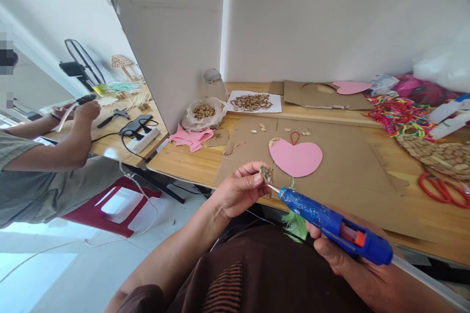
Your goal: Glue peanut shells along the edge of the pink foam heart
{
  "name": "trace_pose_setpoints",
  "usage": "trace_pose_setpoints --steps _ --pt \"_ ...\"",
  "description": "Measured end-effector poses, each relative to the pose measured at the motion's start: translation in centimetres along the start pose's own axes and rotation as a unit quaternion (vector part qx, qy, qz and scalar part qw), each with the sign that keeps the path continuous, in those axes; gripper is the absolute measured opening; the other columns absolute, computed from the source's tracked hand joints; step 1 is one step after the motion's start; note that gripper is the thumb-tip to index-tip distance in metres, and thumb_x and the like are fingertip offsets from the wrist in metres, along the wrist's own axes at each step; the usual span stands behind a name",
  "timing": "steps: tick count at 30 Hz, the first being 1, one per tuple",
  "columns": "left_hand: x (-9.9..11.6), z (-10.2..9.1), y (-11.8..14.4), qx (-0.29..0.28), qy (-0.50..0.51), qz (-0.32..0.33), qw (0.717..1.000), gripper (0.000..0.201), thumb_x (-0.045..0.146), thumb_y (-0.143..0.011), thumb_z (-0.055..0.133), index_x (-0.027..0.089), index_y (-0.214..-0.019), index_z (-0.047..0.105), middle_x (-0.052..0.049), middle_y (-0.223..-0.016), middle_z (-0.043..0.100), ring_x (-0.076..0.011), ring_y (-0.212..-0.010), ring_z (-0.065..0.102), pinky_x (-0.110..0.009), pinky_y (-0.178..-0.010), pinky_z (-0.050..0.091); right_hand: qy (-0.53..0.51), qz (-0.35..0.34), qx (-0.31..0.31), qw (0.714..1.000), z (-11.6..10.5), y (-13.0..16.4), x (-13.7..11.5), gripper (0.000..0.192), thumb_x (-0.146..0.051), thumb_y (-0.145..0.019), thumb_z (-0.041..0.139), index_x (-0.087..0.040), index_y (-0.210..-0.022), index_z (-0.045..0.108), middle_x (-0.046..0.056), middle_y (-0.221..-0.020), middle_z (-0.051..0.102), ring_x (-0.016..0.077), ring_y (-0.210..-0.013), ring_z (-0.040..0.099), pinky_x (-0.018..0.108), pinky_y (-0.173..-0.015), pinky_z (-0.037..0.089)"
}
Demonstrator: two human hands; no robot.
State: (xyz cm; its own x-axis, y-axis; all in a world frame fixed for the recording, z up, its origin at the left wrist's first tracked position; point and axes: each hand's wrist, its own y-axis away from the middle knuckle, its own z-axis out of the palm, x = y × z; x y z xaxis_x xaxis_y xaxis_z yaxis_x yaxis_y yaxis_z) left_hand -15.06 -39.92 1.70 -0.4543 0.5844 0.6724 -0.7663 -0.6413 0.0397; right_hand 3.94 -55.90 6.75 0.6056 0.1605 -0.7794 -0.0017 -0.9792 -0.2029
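Between the thumb and fingers of my left hand (242,187) is a small peanut shell piece (265,174), its greyish face turned toward me. My right hand (347,264) is wrapped round a blue hot glue gun (312,215) with a clear glue stick in its back end. The gun's pale nozzle reaches the lower edge of the shell. Just beyond both hands, a pink paper heart (296,157) with a red loop on top lies on a cardboard sheet (345,171). A peanut shell (273,142) sits at the heart's upper left edge. Green tassel threads (295,225) hang below the heart.
Several shells on white paper (235,106), a bag of peanuts (204,112) and pink paper scraps (191,138) lie at the back left. Colourful cords (394,112) and red-handled scissors (442,190) are on the right. A co-worker (44,166) is beyond a partition at left.
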Motion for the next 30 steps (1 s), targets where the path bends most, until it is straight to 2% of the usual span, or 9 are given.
trace_pose_setpoints --steps 4,10,18,30 --pt "-0.02 0.06 0.05 0.004 -0.009 0.001 1.000 0.032 0.027 -0.066 0.091 0.017 -0.091 0.074 -0.001 -0.084 0.065 -0.0124 -0.078 0.062 -0.027 -0.077 0.051 0.004 -0.004 -0.017 1.000 -0.14 -0.08 -0.02 0.030 -0.051 -0.096 0.055 -0.026 -0.086 0.067 0.001 -0.070 0.069 0.0200 -0.062 0.067 0.027 -0.058 0.059" --pt "0.05 -0.04 0.03 0.005 -0.018 0.000 1.000 0.033 0.029 -0.064 0.092 0.018 -0.089 0.074 -0.002 -0.082 0.066 -0.0129 -0.077 0.061 -0.027 -0.076 0.050 0.001 0.008 -0.011 1.000 0.11 0.00 0.09 0.027 -0.048 -0.096 0.055 -0.026 -0.081 0.063 0.000 -0.067 0.065 0.0187 -0.058 0.062 0.027 -0.055 0.055" --pt "0.03 0.15 -0.02 0.006 -0.032 0.006 0.999 0.032 0.029 -0.064 0.092 0.017 -0.088 0.074 -0.003 -0.081 0.067 -0.0135 -0.077 0.061 -0.027 -0.075 0.050 0.013 0.008 -0.031 0.999 -0.15 -0.18 0.10 0.035 -0.051 -0.097 0.053 -0.026 -0.074 0.057 0.001 -0.064 0.061 0.0177 -0.055 0.058 0.027 -0.051 0.052" --pt "0.02 0.31 -0.05 0.017 -0.031 0.012 0.999 0.032 0.028 -0.063 0.092 0.018 -0.089 0.075 -0.002 -0.083 0.067 -0.0131 -0.078 0.063 -0.027 -0.075 0.051 0.026 0.015 0.022 0.999 0.32 0.36 0.42 0.039 -0.060 -0.093 0.055 -0.025 -0.080 0.067 0.001 -0.064 0.066 0.0190 -0.056 0.063 0.027 -0.055 0.056"
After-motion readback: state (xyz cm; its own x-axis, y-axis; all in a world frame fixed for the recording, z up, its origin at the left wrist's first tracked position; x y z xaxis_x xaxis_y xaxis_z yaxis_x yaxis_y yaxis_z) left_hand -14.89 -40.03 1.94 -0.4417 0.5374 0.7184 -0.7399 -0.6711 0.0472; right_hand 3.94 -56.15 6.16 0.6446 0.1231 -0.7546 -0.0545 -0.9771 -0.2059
